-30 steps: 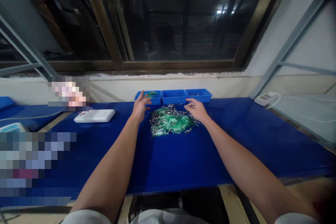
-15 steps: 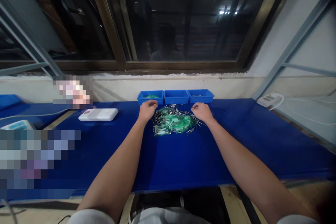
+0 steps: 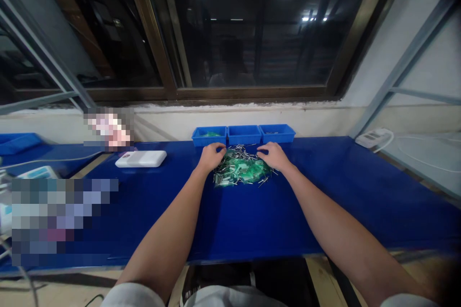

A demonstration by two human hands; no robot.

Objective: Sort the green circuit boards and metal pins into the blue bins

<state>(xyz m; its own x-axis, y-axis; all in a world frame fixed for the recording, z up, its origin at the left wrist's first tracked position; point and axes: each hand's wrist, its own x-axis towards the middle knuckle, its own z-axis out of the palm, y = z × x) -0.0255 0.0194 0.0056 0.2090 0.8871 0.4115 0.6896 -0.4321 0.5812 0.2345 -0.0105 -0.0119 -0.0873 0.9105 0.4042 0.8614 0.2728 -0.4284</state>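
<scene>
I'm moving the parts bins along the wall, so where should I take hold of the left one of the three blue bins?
Grip the left blue bin by its left end rim, coming from the left and above. That short end stands free, while its right end sits close to the middle blue bin, and the left hand lies just before its front wall. The open top should let fingers hook the rim.

three bins (image 3: 243, 135) sit behind the heap of pins (image 3: 242, 165).
</scene>
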